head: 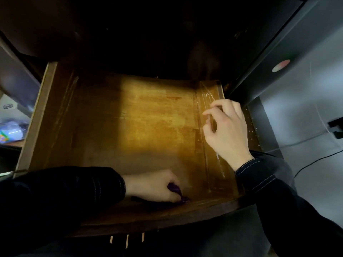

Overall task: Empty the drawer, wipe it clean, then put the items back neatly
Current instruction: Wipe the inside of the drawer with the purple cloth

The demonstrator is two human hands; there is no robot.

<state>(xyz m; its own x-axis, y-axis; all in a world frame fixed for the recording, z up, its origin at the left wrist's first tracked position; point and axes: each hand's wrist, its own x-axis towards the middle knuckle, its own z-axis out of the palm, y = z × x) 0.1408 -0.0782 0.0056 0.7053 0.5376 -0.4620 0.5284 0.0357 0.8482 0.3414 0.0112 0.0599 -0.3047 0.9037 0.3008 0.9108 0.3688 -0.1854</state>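
The wooden drawer point(148, 117) is pulled out below me, its yellow-brown bottom bare and lit in the middle. My left hand point(154, 186) is down at the drawer's near edge, fingers curled round a dark purple cloth point(176, 198) pressed against the bottom. My right hand point(224, 130) hovers over the drawer's right side wall point(207, 93), where a shiny clear film covers the wood. Its fingers are loosely bent, and whether they pinch the film is unclear.
A grey cabinet point(306, 89) with a round red and white sticker point(281, 65) stands to the right. A dark cable point(315, 162) trails beside it. At the far left lie colourful packages point(11, 130). The cavity behind the drawer is dark.
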